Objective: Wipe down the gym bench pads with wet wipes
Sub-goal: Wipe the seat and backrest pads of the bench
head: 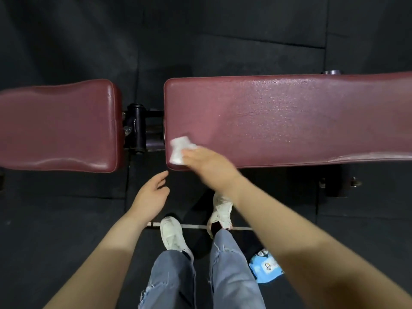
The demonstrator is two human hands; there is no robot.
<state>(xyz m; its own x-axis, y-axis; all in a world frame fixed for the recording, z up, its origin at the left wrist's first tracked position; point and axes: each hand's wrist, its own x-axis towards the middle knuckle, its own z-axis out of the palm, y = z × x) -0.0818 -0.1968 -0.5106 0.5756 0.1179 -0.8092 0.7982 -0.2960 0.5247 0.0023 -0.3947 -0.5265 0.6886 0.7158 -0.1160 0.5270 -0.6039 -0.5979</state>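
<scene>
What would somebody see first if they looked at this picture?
Probably the two big maroon bench pads: the long pad on the right looks wet and shiny, the short pad sits left. Next, the right hand pressing a white wet wipe on the long pad's near corner, and the blue wipes pack on the floor.

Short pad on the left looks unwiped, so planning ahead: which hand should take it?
Right, probably. The right hand already presses the wipe on the long pad at the corner nearest the short pad. The left hand hangs free, holding nothing.
</scene>
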